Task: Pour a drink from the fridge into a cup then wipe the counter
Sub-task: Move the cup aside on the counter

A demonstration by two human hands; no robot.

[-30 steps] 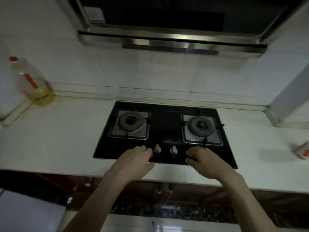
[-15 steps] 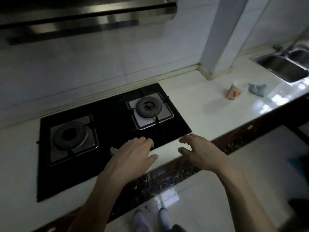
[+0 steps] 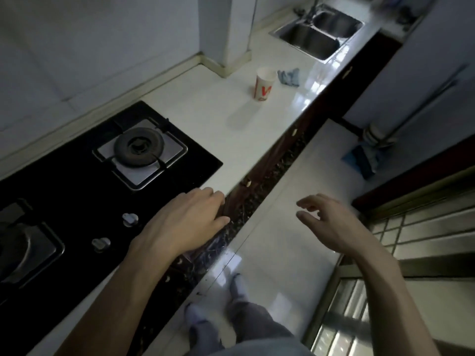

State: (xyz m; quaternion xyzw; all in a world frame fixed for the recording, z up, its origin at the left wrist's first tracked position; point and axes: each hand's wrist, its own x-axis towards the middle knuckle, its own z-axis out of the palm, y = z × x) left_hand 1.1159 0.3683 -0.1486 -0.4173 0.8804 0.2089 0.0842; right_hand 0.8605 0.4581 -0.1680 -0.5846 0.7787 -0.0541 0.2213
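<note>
**Both hands empty at the counter's edge; cup and cloth toward the upper right**

At frame centre, the left hand (image 3: 187, 222): palm down, fingers loosely straight and close together, nothing in it. Placed over the front edge of the white counter (image 3: 218, 119), at the near right corner of the black hob (image 3: 64, 188). Touching that edge or just above it: cannot tell.

Right of centre, the right hand (image 3: 331, 222): out over the pale floor (image 3: 282, 196), apart from the counter, fingers spread and loosely curled, thumb held off from them, gripping nothing.

Above centre, toward the upper right, the paper cup (image 3: 264, 84): white with red lettering, upright on the counter, well apart from both hands. Just beside it on its right, a crumpled blue-grey cloth (image 3: 289, 77), lying on the counter between the cup and the steel sink (image 3: 316, 34) at the top of the frame.

Left of centre on the hob, a burner (image 3: 138, 146); at the left edge, a second burner (image 3: 23, 242), cut off by the frame. Just left of the left hand, a round knob (image 3: 130, 219) and, lower left of it, a second knob (image 3: 101, 244).

At bottom centre, two feet (image 3: 239, 286) on the floor.
</note>
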